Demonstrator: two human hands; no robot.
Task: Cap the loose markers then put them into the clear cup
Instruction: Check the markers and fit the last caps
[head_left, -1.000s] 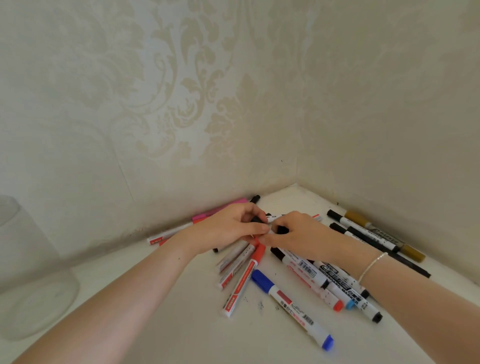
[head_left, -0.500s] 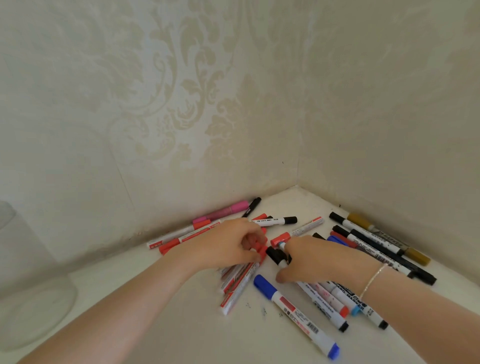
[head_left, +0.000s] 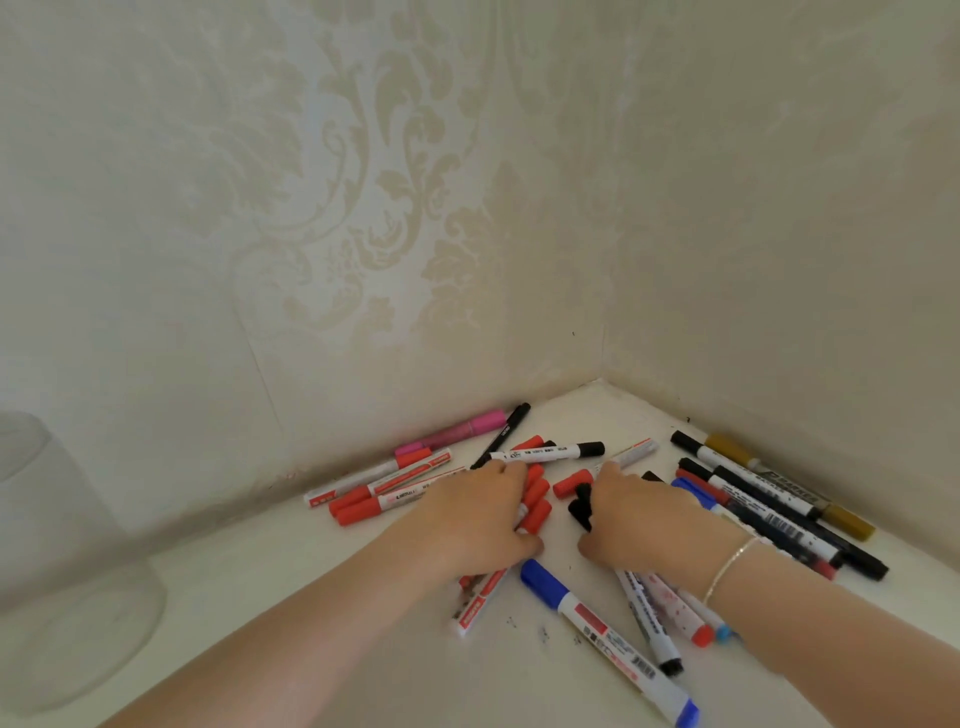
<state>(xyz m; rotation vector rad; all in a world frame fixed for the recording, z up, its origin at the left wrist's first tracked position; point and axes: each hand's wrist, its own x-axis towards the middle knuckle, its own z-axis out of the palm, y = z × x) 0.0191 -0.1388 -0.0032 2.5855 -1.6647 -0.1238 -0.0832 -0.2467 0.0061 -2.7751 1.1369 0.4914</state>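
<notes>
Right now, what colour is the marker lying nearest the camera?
Blue marker, white barrel with blue cap; head view.

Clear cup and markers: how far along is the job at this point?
Done: nothing delivered, it seems; the clear cup at far left looks empty. In hand: the left hand lies over red markers and the right hand over black-capped ones; grips are hidden. Left: the whole pile, including the blue marker and gold marker, lies on the table.
</notes>
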